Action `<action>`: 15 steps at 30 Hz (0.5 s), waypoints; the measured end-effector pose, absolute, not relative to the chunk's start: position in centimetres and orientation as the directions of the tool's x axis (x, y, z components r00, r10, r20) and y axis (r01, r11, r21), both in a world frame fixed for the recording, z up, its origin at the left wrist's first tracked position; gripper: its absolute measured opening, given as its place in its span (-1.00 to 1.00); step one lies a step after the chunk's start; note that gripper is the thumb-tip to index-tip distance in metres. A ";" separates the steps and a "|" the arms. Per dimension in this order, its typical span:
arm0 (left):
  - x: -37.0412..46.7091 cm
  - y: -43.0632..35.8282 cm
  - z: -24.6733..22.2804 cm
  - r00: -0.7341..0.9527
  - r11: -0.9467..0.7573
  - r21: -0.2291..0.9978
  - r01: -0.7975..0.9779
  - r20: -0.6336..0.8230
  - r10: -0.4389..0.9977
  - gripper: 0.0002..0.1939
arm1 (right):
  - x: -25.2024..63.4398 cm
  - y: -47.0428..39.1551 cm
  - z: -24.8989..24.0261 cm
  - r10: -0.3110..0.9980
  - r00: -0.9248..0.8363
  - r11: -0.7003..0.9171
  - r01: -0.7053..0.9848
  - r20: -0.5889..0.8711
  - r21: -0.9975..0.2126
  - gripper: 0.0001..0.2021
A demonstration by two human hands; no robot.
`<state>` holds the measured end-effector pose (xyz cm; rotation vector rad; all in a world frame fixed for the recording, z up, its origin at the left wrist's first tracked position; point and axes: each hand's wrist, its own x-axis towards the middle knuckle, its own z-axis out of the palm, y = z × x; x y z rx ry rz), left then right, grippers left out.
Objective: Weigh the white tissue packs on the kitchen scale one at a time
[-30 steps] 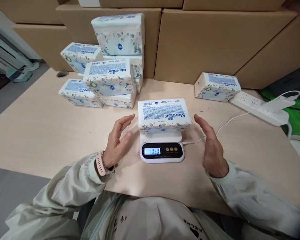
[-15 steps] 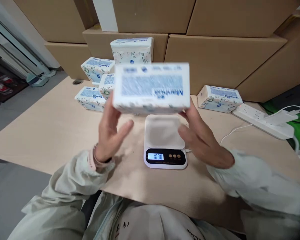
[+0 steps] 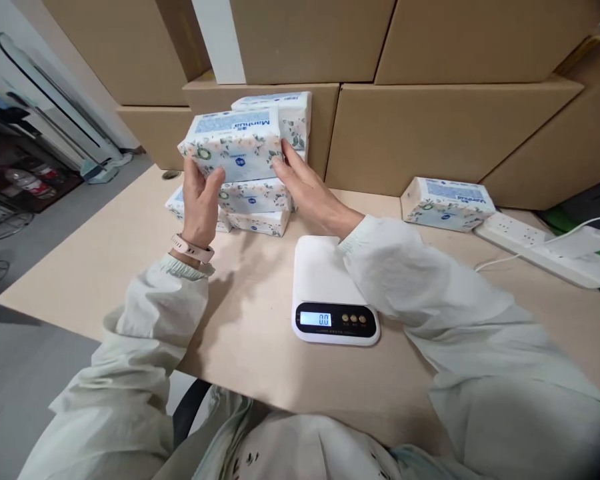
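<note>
A white tissue pack [image 3: 235, 150] with a floral pattern is held between my two hands, above and in front of several stacked packs [image 3: 257, 200]. My left hand [image 3: 201, 203] grips its left end, thumb on the front face. At the right end, my right hand [image 3: 313, 193] presses against the pack. Behind it stands another pack [image 3: 297, 123], partly hidden. The white scale [image 3: 323, 267] lies nearer to me, below my right forearm, and its display reads 0.0. Part of its plate is hidden by my right sleeve.
A single tissue pack [image 3: 447, 203] lies at the right, beside a white power strip [image 3: 540, 250] with a plugged-in charger and cable. Cardboard boxes [image 3: 445, 133] form a wall along the back of the wooden table [image 3: 260, 320].
Both hands have carried the pack left and away from me, from above the scale to the stacked packs. The display went from 103.0 to 0.0.
</note>
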<state>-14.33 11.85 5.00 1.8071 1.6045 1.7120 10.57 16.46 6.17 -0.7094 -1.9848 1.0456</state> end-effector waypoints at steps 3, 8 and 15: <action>-13.6 11.4 5.3 -0.209 -0.590 0.543 0.597 0.816 0.539 -0.03 | 14.2 14.3 6.4 0.742 -0.500 0.581 0.147 0.447 -0.800 -0.09; -5.2 6.8 9.5 -0.016 -0.853 0.337 0.398 0.933 0.360 -0.45 | 26.4 11.8 5.3 0.722 -0.043 0.631 0.450 0.690 -0.632 -0.45; 7.6 13.3 8.5 0.447 -0.001 0.988 -0.153 0.070 0.892 -0.63 | 43.0 18.2 0.5 0.724 0.528 0.132 0.525 0.443 -0.841 -0.69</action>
